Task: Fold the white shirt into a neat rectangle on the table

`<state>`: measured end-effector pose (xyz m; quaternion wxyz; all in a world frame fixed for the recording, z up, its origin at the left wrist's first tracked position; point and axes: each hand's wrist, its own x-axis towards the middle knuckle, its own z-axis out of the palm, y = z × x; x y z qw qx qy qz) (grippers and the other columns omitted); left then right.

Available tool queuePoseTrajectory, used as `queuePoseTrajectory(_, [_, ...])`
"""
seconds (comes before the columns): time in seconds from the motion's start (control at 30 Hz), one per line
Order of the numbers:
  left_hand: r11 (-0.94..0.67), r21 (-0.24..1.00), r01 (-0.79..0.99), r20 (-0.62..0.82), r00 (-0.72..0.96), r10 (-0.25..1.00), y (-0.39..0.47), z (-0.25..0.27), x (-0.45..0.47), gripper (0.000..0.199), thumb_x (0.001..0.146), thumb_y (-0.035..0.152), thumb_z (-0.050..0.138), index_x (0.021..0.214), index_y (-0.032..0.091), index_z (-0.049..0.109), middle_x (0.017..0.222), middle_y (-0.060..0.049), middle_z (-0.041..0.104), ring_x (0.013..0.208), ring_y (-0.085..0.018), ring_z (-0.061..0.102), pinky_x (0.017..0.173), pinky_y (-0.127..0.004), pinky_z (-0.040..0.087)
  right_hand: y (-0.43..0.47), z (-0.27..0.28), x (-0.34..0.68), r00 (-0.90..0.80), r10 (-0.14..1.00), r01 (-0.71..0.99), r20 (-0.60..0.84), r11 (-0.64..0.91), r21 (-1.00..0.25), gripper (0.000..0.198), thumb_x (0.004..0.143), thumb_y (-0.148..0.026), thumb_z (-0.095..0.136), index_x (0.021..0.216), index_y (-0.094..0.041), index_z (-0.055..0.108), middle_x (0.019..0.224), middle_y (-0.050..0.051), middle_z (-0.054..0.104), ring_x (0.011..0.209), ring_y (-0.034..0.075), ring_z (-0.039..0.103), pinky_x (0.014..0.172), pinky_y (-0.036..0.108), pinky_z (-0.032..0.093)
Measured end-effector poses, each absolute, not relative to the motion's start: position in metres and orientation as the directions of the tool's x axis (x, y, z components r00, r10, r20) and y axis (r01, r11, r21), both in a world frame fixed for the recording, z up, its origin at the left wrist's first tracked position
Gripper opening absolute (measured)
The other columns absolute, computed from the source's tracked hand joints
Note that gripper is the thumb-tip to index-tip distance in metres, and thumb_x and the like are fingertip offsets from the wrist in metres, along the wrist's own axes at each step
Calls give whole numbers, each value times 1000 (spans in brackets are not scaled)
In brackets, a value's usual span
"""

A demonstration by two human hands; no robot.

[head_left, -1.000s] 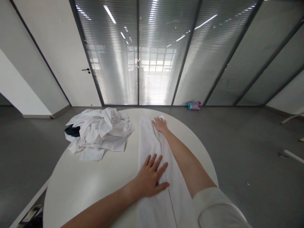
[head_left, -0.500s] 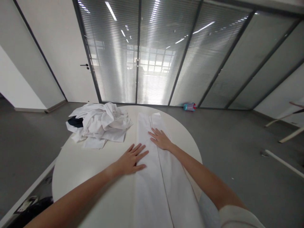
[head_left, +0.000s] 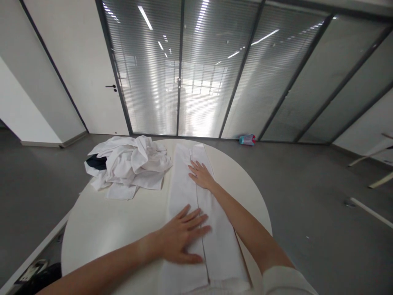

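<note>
A long white garment [head_left: 219,229], folded lengthwise into a strip, lies on the round white table [head_left: 116,223]; I cannot tell its exact kind. A dark line between two folded edges runs down its middle. My left hand [head_left: 184,235] is spread over its nearer half, fingers apart and pointing right, slightly blurred. Toward the far end, my right hand [head_left: 201,175] rests flat on the cloth across the middle line, its fingers stretched out. Neither hand grasps anything. The near end of the garment shows a rumpled edge at the bottom of the view.
A crumpled heap of white clothes [head_left: 132,162] with a dark patch [head_left: 96,162] sits at the table's far left. A blue and red striped item [head_left: 247,139] lies on the floor by the glass partition [head_left: 202,73]. Pale furniture legs [head_left: 371,211] stand at right.
My left hand has moved nearer and to the right, from the garment's left edge onto its middle. My right hand stays near the far end. The garment's near edge has come into view.
</note>
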<state>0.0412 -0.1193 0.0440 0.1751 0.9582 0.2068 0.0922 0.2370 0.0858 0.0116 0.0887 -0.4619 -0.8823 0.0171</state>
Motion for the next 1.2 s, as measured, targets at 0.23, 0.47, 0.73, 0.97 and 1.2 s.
queuePoseTrajectory(0.23, [-903, 338, 265, 155, 931, 331, -157, 35, 50, 94, 85, 69, 56, 159, 25, 19, 164, -17, 12, 149, -46, 8, 116, -71, 6, 89, 8, 240, -584, 809, 791, 70, 586, -172, 68, 102, -58, 20, 156, -20, 30, 163, 6, 21, 152, 26, 17, 121, 55, 11])
queuePoseTrajectory(0.47, [-947, 277, 164, 170, 961, 217, -165, 56, 51, 68, 90, 57, 60, 151, 39, 38, 164, -3, 23, 150, -40, 14, 118, -67, 12, 84, 17, 244, -512, 796, 789, 322, 584, -192, 49, 103, -42, 32, 141, -19, 55, 147, 8, 52, 143, 27, 37, 121, 54, 16])
queuePoseTrajectory(0.73, [-904, 275, 328, 136, 918, 374, -143, 77, -11, 59, 89, 13, 53, 145, 31, 48, 151, -2, 49, 146, -25, 35, 120, -47, 27, -25, 53, 338, -660, 563, 622, 497, 781, -57, 31, 97, -14, 46, 116, -22, 68, 120, 9, 69, 109, 21, 63, 96, 42, 50])
queuePoseTrajectory(0.97, [-894, 310, 324, 59, 932, 359, -152, 64, -35, 71, 75, 13, 61, 142, 33, 50, 154, 0, 44, 147, -28, 32, 120, -48, 27, -144, 41, 389, -738, 567, 617, 366, 787, 23, 50, 85, -4, 48, 126, -27, 64, 127, 9, 66, 117, 22, 59, 97, 41, 51])
queuePoseTrajectory(1.2, [-964, 204, 172, 186, 960, 211, -157, 57, -30, 47, 90, 30, 59, 137, 20, 54, 148, -10, 52, 142, -28, 41, 121, -48, 28, -180, 35, 386, -743, 617, 606, 259, 784, -130, 63, 84, -16, 56, 146, -24, 47, 148, 11, 49, 136, 24, 45, 107, 43, 46])
